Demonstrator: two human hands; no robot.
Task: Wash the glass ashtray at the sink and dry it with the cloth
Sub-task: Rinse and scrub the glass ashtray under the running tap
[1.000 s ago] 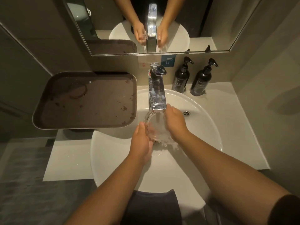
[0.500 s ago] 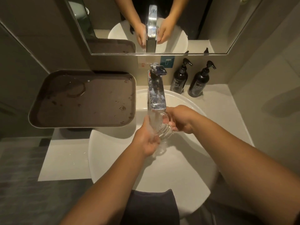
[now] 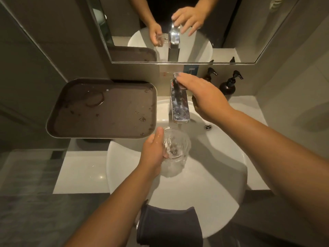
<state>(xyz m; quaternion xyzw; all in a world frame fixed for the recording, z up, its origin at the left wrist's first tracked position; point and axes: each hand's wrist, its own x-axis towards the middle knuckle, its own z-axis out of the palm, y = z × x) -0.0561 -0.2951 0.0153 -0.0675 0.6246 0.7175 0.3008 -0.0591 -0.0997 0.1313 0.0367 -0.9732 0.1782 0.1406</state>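
My left hand (image 3: 152, 152) grips the clear glass ashtray (image 3: 175, 148) on edge over the white round sink (image 3: 222, 179), just below the chrome tap spout (image 3: 179, 111). My right hand (image 3: 204, 97) lies flat on the tap's lever handle, fingers stretched out over it. No stream of water is clearly visible under the spout. A dark folded cloth (image 3: 169, 227) hangs over the sink's near rim.
A wet brown tray (image 3: 105, 109) stands left of the tap on a raised stand. Two dark pump bottles (image 3: 229, 84) sit at the back right of the white counter (image 3: 81, 172). A mirror (image 3: 178, 29) hangs above.
My right hand let go of the ashtray and rose to the tap handle. My left hand keeps the ashtray alone and has lowered it slightly. The splashing water has gone.
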